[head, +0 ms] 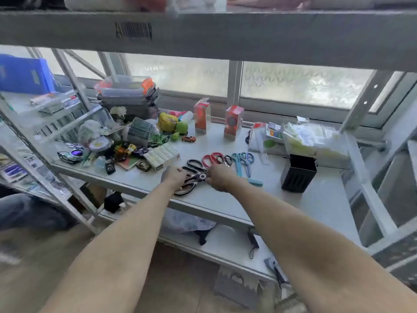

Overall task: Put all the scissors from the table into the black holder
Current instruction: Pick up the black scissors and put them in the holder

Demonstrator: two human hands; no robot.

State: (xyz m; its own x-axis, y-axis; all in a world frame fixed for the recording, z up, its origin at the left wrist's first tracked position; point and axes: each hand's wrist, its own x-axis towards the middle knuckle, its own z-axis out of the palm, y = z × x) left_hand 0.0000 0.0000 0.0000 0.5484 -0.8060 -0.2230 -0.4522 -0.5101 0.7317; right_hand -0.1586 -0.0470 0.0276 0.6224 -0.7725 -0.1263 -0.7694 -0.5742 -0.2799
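Pale grey metal counter (304, 206) spread with scissors, none yet in the holder by the look of it. At 3 o'clock, well apart from the hands: square black slatted holder (298, 176), upright. At 12 o'clock: red-handled scissors (211, 158) and blue-handled scissors (244, 163), lying flat. Centre: black-handled steel scissors (191, 179), gripped by left hand (174, 177) at the handles, pinched by right hand (217, 180) near the pivot. Step in hand, seemingly: picking up the first pair. Next move calls for lifting clear, carrying toward 3 o'clock, dropping in blades down.
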